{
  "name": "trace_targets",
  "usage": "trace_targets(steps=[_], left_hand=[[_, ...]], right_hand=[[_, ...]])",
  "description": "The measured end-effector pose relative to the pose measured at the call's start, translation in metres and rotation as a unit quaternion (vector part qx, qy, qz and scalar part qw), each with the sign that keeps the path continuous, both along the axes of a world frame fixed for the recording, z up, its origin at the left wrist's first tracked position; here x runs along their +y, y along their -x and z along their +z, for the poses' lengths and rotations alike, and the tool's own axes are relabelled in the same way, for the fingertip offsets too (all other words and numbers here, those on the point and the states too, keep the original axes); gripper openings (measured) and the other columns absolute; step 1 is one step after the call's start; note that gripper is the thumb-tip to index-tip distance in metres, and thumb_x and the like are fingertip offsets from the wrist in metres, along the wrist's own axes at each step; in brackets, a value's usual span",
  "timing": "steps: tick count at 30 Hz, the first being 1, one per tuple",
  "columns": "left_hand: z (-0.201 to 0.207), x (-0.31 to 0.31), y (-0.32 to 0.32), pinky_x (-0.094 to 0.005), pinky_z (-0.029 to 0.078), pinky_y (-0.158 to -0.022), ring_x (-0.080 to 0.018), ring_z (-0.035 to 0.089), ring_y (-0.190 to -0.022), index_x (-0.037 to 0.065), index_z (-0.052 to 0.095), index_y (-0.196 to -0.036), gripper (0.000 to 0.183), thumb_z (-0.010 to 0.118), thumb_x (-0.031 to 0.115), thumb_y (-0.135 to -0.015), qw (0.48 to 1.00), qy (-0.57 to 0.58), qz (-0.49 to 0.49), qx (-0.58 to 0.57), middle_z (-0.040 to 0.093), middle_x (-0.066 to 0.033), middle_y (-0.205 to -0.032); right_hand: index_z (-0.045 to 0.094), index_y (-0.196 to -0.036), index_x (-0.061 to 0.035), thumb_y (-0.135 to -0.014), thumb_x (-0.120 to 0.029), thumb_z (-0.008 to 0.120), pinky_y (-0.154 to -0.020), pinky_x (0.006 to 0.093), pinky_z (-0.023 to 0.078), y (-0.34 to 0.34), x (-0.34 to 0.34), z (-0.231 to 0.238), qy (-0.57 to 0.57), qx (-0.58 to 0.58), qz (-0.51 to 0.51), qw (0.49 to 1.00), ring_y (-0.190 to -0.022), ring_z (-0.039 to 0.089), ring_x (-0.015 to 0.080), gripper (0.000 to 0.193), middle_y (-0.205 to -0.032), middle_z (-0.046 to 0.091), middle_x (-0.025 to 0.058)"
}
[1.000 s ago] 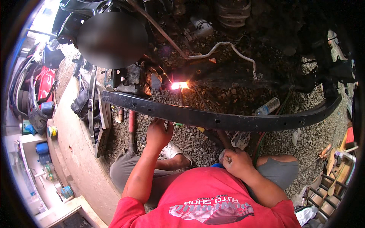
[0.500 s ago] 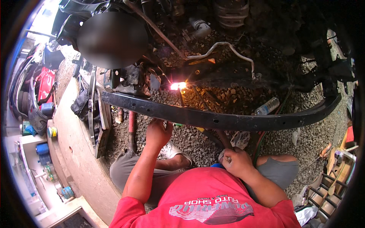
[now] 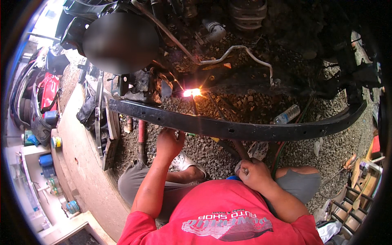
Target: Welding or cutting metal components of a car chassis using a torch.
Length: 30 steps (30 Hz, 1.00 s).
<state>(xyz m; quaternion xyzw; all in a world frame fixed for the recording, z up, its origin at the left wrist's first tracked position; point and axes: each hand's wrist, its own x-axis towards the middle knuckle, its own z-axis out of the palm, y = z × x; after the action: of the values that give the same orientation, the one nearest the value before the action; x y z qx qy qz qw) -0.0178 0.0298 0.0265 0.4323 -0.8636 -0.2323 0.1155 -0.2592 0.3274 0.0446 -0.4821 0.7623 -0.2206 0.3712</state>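
Black metal made up the long bar [image 3: 265,131] that curved from side to side just beyond both grips. At its near edge was the left hand [image 3: 169,143], raised on a bent wrist; the fingertips were hidden by the bar, so I could not tell whether that grip was wide, narrow or holding something. Nearer the body and to the right, the right hand [image 3: 256,174] was closed in a fist around a brown rod [image 3: 241,150], which ran away from that grip toward the underside of the bar.

Beyond the left grip and a little to its right, across the bar, a bright flame [image 3: 192,92] burned white and pink, throwing orange light over the gravel [image 3: 196,145]. A clear plastic bottle [image 3: 287,115] lay beyond the right grip, also across the bar. Just right of the rod ran red and green hoses [image 3: 279,151]. To the left of the left grip stood a red-topped pipe [image 3: 141,131], and a white shoe [image 3: 185,160] showed just right of the left wrist. Beyond the flame, a bent silver pipe [image 3: 240,47] crossed dark car parts. Well right of the right grip was a black crate [image 3: 343,207].
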Motion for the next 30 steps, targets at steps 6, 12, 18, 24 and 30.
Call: trace_targets(steps=[6,12,18,24,30], left_hand=[[0.005,0.000,0.002,-0.0575,0.060,-0.093,-0.0493,0.075,-0.104,0.003,0.080,-0.115,0.023,0.075,0.019,-0.098,0.999,-0.024,0.009,-0.022,0.079,-0.0275,-0.109],[0.008,-0.001,0.004,-0.0566,0.060,-0.094,-0.0485,0.075,-0.105,0.003,0.081,-0.113,0.022,0.075,0.019,-0.098,0.998,-0.041,0.015,-0.033,0.079,-0.0266,-0.110],[0.010,-0.001,0.006,-0.0565,0.060,-0.095,-0.0479,0.075,-0.106,0.003,0.081,-0.112,0.022,0.075,0.019,-0.097,0.998,-0.048,0.022,-0.041,0.080,-0.0258,-0.110],[0.009,-0.001,0.006,-0.0571,0.060,-0.094,-0.0488,0.075,-0.103,0.002,0.081,-0.112,0.023,0.074,0.020,-0.098,0.998,-0.046,0.023,-0.047,0.080,-0.0262,-0.107],[0.000,-0.003,0.003,-0.0579,0.060,-0.093,-0.0498,0.075,-0.102,0.001,0.080,-0.111,0.025,0.074,0.021,-0.098,1.000,-0.012,-0.002,-0.008,0.079,-0.0281,-0.106]], right_hand=[[0.074,-0.098,-0.0098,-0.091,-0.021,0.077,-0.074,0.0586,0.060,0.000,-0.002,0.003,-0.005,-0.001,-0.005,1.000,-0.084,0.074,0.0489,0.013,-0.095,0.072,0.0264],[0.075,-0.098,-0.0096,-0.091,-0.021,0.077,-0.074,0.0579,0.060,0.000,-0.002,0.002,-0.005,-0.005,-0.005,1.000,-0.085,0.074,0.0487,0.013,-0.095,0.072,0.0263],[0.074,-0.097,-0.0095,-0.091,-0.019,0.077,-0.073,0.0579,0.060,0.000,-0.002,0.002,-0.001,-0.004,-0.002,1.000,-0.084,0.074,0.0492,0.012,-0.094,0.072,0.0265],[0.074,-0.097,-0.0095,-0.091,-0.019,0.077,-0.073,0.0581,0.060,-0.001,-0.001,0.001,0.002,0.000,-0.007,1.000,-0.083,0.074,0.0497,0.012,-0.094,0.071,0.0262],[0.074,-0.097,-0.0095,-0.091,-0.019,0.077,-0.074,0.0582,0.060,0.000,-0.001,0.002,0.005,-0.004,-0.007,1.000,-0.084,0.074,0.0498,0.012,-0.094,0.071,0.0261]])
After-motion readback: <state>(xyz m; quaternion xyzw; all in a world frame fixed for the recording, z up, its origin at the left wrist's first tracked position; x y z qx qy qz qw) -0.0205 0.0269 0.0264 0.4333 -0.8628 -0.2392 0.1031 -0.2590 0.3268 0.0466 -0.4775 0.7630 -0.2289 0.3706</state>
